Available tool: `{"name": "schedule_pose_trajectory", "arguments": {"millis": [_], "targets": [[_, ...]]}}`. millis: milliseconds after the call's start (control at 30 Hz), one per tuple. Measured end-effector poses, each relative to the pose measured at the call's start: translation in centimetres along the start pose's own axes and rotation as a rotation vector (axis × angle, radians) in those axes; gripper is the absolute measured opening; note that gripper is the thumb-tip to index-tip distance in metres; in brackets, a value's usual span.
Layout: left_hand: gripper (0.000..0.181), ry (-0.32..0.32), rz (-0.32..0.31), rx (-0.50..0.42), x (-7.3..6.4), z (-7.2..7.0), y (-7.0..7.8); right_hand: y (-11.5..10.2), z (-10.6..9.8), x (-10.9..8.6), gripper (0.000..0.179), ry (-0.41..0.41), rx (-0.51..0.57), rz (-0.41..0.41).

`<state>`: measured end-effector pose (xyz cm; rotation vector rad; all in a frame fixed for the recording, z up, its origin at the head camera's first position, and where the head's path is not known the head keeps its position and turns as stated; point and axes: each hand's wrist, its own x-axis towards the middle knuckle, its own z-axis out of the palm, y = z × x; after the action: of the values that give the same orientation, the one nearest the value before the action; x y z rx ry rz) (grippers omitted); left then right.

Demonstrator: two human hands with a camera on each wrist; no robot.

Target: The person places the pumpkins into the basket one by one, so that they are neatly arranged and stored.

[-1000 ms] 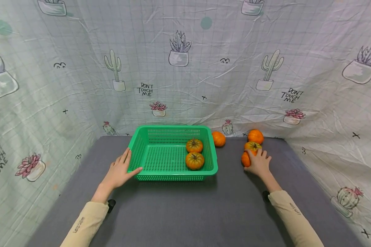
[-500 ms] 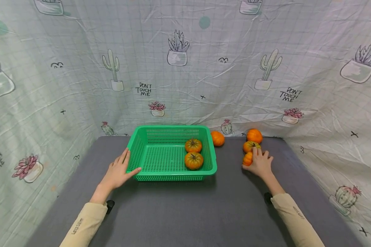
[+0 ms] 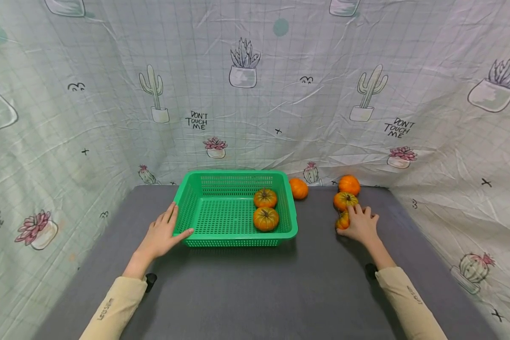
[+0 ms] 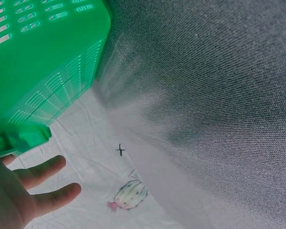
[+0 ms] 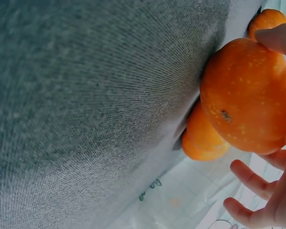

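Observation:
In the head view my left hand [image 3: 158,237] lies at the near left corner of a green plastic basket [image 3: 233,236], touching its rim. The left wrist view shows its fingers spread beside the basket wall [image 4: 43,71]. My right hand [image 3: 361,225] grips a small orange pumpkin [image 3: 343,220] between thumb and fingers, low over the table. In the right wrist view this pumpkin [image 5: 248,95] fills the grip, its smooth underside facing the camera. Just behind it sits a striped pumpkin [image 3: 345,200], then an orange one [image 3: 349,185]. Two striped pumpkins [image 3: 266,219] lie inside the basket, at its right end.
Another orange pumpkin [image 3: 298,188] sits just outside the basket's far right corner. A dark grey cloth [image 3: 255,293] covers the table. Behind and at both sides hangs a pale curtain [image 3: 280,108] printed with potted plants.
The nearest pumpkin has turned in my right hand, so its striped top shows more, and both have shifted slightly right. My left hand stays at the basket corner.

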<state>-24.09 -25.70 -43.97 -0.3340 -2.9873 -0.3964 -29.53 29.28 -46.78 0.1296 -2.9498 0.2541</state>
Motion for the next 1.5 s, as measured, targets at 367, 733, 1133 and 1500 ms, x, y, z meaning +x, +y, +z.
{"name": "schedule_pose_trajectory", "arguments": {"millis": [367, 733, 1133, 1500], "targets": [[0.092, -0.002, 0.003, -0.014, 0.3, -0.4, 0.1, 0.2, 0.4, 0.1, 0.07, -0.039, 0.011, 0.032], [0.092, 0.002, 0.004, -0.017, 0.0, -0.4, 0.2, 0.2, 0.0, 0.0, 0.068, -0.059, -0.018, -0.008], [0.092, 0.019, 0.009, -0.012, 0.1, -0.1, 0.2, 0.0, -0.1, 0.3, 0.076, -0.034, 0.013, -0.013], [0.092, 0.011, 0.001, -0.011, 0.0, -0.2, 0.2, -1.0, -0.4, 0.8, 0.083, 0.03, 0.068, -0.042]]}}
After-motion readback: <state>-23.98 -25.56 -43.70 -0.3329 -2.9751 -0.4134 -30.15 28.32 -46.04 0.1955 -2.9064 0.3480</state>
